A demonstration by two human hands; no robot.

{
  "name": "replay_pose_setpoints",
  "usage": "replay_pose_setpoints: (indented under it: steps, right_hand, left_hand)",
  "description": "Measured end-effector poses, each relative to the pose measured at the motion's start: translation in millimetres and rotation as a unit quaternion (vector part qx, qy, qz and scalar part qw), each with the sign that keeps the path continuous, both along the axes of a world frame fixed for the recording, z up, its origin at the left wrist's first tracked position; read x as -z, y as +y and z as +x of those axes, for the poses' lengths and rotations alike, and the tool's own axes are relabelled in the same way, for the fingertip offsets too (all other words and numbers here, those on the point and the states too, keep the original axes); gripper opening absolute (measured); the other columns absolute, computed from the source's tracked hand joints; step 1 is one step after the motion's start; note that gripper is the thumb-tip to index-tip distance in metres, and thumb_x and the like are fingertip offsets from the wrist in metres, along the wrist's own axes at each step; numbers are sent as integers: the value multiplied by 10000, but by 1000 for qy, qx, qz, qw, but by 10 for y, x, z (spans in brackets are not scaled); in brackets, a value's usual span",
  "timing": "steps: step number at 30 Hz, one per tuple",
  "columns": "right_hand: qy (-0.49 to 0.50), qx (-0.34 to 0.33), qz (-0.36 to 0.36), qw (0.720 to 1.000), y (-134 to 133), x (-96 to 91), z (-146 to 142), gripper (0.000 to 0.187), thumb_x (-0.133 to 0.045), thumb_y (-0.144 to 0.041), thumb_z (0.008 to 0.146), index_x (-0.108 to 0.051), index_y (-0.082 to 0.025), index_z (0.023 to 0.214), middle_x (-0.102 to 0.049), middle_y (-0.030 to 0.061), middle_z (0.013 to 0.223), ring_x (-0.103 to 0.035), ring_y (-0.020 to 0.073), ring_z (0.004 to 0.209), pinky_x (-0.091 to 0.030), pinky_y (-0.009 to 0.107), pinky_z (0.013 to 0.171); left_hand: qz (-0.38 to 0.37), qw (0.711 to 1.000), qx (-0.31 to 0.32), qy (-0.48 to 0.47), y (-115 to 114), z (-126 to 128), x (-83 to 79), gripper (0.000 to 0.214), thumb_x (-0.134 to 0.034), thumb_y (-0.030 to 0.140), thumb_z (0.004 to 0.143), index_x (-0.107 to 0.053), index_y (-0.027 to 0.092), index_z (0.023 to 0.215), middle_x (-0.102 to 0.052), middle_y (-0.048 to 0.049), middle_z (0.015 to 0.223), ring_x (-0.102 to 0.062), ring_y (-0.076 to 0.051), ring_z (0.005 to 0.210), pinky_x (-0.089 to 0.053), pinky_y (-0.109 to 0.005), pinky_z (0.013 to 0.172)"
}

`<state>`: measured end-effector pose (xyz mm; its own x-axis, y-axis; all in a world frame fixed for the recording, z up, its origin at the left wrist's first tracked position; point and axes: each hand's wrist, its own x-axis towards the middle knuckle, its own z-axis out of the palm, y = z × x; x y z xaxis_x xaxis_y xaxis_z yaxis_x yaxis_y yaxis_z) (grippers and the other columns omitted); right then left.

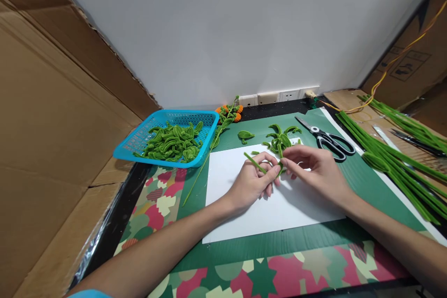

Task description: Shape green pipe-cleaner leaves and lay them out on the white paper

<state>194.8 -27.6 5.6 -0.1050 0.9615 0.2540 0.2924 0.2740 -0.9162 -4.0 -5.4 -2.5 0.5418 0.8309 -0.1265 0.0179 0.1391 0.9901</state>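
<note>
Above a white sheet of paper (pixel 237 221), my left hand (pixel 256 178) pinches a green fuzzy pipe cleaner (pixel 254 162), one end of which sticks out up and to the left. My right hand (pixel 316 167) meets it at the fingertips, closed on a green strand of the same pipe cleaner; the exact bend between the fingers is partly hidden. Just behind the hands lies a small pile of curled green pipe-cleaner leaves (pixel 279 138). A single leaf (pixel 246 136) rests to its left. Scissors (pixel 328 139) with black handles lie beyond my right hand.
A blue plastic basket (pixel 120 151) at the left holds many green leaves (pixel 174 142). Beside it lies a long green stem with orange flowers (pixel 234 114). Straight green pipe cleaners (pixel 387 158) are bundled at the right. Cardboard (pixel 52 102) walls the left; power sockets (pixel 288 96) line the back.
</note>
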Motion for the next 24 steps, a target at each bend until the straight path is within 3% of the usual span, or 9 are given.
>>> replay_pose_setpoints:
  steps: [5,7,12,17,24]
  right_hand:
    - [-139,17,120,983,-65,43,-50,104,-636,-264,987,-721,-206,982,-780,50,891,-720,175,673,-568,288,601]
    - [-167,16,136,976,-82,52,-69,84,-618,-235,978,-698,-213,966,-773,49,889,-717,176,676,-574,297,633]
    - [-176,16,120,977,-91,57,-86,56,-595,-205,944,-645,-225,929,-741,34,833,-710,176,679,-566,282,611]
    - [-105,23,82,991,-69,37,-74,181,-635,-246,941,-664,-216,1117,-783,76,1032,-754,202,786,-632,305,664]
    - [-86,7,68,994,-71,17,-84,75,-644,-184,876,-713,-212,886,-781,21,832,-742,176,643,-618,282,600]
  left_hand:
    - [28,999,-19,32,-24,8,-12,298,-753,424,911,-574,188,878,-642,30,643,-542,-82,441,-415,-176,408]
    - [46,998,-16,44,-27,6,2,254,-739,372,915,-582,184,848,-639,24,650,-551,-89,468,-439,-184,424]
    - [48,997,3,54,-33,2,32,203,-710,331,926,-589,183,857,-645,18,668,-545,-87,496,-447,-185,451]
    - [39,999,-13,34,-37,8,18,258,-744,380,906,-575,191,864,-638,25,684,-528,-86,480,-446,-198,443]
    - [55,998,15,38,-37,-1,23,218,-709,353,935,-584,185,876,-628,18,705,-528,-88,532,-433,-194,471]
